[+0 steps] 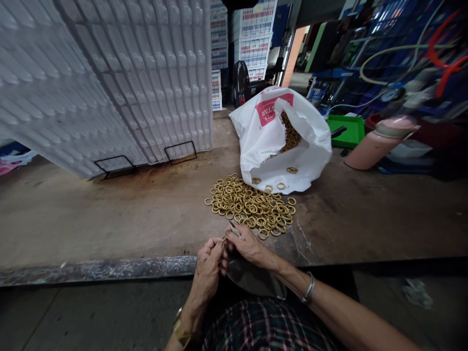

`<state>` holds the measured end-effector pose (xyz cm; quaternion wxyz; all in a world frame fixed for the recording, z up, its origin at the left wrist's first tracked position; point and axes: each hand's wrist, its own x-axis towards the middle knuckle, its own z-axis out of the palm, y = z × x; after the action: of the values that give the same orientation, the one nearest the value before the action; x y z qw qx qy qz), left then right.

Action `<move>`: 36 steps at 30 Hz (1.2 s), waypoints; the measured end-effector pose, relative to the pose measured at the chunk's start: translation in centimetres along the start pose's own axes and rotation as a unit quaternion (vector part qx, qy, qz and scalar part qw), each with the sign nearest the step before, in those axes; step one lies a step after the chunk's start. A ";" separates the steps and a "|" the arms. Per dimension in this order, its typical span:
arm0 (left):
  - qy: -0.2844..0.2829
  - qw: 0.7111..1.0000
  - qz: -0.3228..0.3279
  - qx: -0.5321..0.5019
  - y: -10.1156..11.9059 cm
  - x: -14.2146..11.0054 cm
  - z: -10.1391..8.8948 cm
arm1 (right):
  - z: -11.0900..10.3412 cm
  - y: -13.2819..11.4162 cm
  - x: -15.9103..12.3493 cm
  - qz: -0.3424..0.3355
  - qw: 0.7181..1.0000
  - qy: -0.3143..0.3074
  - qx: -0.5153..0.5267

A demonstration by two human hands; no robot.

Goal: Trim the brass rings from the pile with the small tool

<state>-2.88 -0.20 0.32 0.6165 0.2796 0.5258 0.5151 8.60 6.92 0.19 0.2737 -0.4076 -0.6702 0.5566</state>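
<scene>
My left hand [210,263] is closed in a pinch at the table's front edge, on what looks like a brass-coloured ring [224,240] seen edge-on. Touching it from the other side is my right hand [250,247], its fingers wrapped round a small knife [236,230]. The knife's dark pointed tip sticks out up and to the left; its handle is mostly hidden by the fingers. Just beyond both hands lies a loose pile of brass-coloured rings [248,202]. Behind it a white sack [303,170] lies on its side with its torn mouth open, more rings inside.
Tall stacks of clear plastic trays [164,87] stand at the left on the wooden table [66,214], with black wire stands at their foot. A pink bottle [376,144] and a green tray [347,130] are at the right. Below the hands hangs a dark, shiny container [256,280].
</scene>
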 end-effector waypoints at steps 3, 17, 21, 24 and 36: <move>-0.002 1.000 -0.002 -0.020 0.1 0.1 -0.1 | 0.0 -0.3 0.0 0.000 1.000 0.002 0.003; 0.029 0.999 0.000 0.016 0.2 -0.1 0.2 | -0.3 -0.6 -0.2 -0.021 0.998 0.008 -0.054; 0.039 0.998 0.011 0.051 -0.1 -0.1 0.2 | -0.3 -0.3 -0.1 -0.040 0.996 0.004 -0.080; 0.023 0.999 0.012 0.042 -0.2 -0.1 0.1 | -0.4 -0.2 0.0 -0.029 0.997 0.008 -0.075; 0.046 0.996 0.032 0.063 -0.5 0.3 -0.1 | -0.7 0.2 -1.2 -0.041 0.913 -0.059 -0.401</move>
<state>-2.79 -0.12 -0.20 0.5557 0.3108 0.5760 0.5126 9.86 6.28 0.24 0.0702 -0.4213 -0.8682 0.2524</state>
